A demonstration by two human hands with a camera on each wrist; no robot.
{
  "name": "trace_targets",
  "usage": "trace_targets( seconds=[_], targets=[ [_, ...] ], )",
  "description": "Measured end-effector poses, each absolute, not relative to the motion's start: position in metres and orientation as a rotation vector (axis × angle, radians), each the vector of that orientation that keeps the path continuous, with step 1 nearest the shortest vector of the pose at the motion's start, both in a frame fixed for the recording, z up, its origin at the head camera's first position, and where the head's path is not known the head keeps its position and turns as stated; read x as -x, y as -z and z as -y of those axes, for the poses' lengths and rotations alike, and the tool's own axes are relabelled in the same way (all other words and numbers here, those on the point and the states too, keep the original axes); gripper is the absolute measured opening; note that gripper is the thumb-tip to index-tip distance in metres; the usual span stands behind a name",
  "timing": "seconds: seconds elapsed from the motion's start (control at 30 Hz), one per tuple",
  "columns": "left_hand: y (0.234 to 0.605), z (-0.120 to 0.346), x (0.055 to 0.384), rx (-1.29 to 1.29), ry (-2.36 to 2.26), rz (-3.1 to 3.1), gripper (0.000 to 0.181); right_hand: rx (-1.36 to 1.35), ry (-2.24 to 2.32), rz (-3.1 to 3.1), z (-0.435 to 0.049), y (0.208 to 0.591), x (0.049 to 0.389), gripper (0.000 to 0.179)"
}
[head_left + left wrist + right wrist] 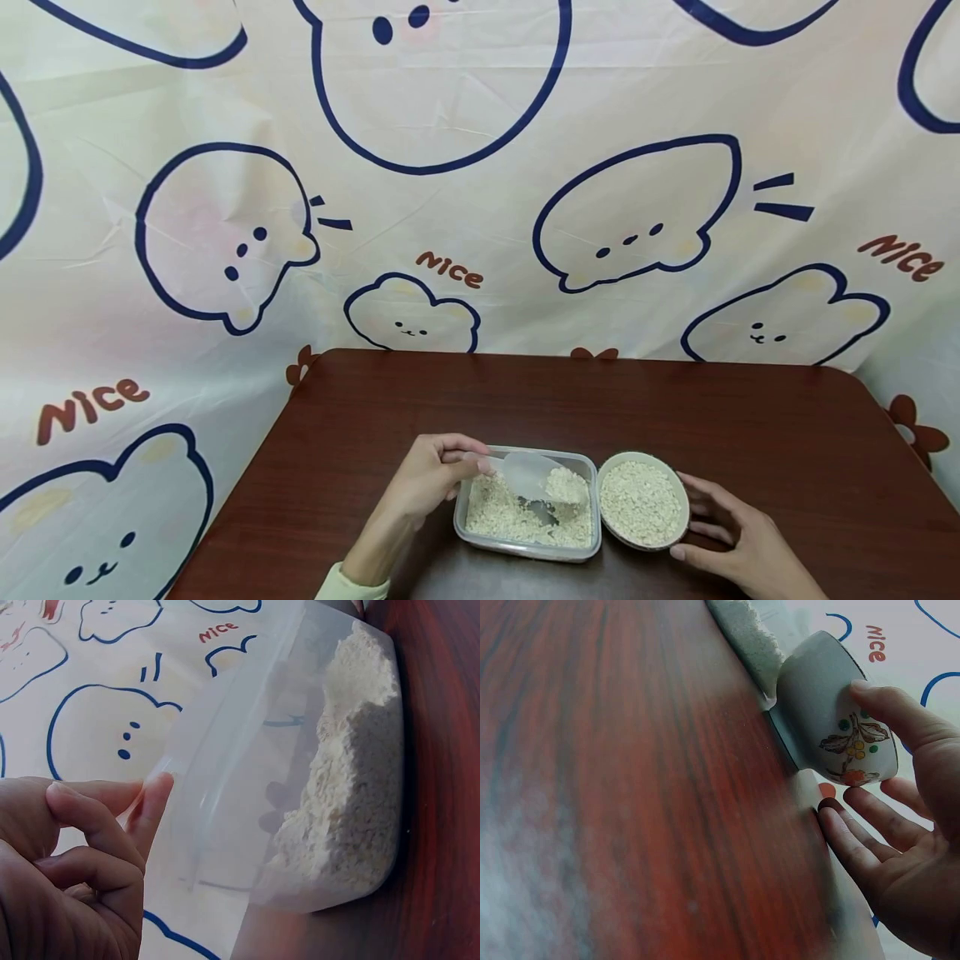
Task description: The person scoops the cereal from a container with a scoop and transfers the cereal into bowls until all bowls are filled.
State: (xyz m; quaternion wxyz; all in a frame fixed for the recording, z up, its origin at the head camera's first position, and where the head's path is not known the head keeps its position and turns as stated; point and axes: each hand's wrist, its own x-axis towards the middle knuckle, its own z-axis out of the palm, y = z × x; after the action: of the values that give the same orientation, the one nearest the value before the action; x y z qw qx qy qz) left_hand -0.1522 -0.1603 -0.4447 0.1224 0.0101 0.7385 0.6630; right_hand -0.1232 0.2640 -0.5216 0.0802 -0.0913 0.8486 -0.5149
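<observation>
My left hand [438,477] pinches the end of a translucent plastic scoop [525,473] between thumb and fingers. Pale oats lie heaped at the scoop's right end, over a clear rectangular container [517,550]. More oats [498,512] fill the container unevenly, with a dark patch of bottom showing near its middle. Right beside it stands a white bowl [832,712] with a leaf-and-berry pattern, full of oats [641,502] in the head view. My right hand [731,529] holds the bowl's right side, thumb at the near side and fingertips against the outer wall.
Container and bowl stand near the front of a dark reddish-brown wooden table [420,392]. Behind and beside the table hangs a pale cloth [480,217] printed with blue-outlined cartoon animals.
</observation>
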Motion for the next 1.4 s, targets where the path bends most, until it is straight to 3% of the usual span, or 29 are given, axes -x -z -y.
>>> trace_targets(
  seconds=[0.63,0.93,1.4],
  targets=[
    [0.428,0.156,0.161,-0.056,-1.945,-2.154,0.026,0.265,1.528,-2.55,-0.263,0.522,0.124,0.088],
    [0.423,0.133,0.168,-0.094,-1.972,-2.12,0.027,0.325,1.563,-2.556,-0.264,0.526,0.123,0.085],
    [0.415,0.098,0.175,-0.208,-1.914,-2.134,0.015,0.381,1.577,-2.571,-0.265,0.528,0.123,0.084]
  ],
)
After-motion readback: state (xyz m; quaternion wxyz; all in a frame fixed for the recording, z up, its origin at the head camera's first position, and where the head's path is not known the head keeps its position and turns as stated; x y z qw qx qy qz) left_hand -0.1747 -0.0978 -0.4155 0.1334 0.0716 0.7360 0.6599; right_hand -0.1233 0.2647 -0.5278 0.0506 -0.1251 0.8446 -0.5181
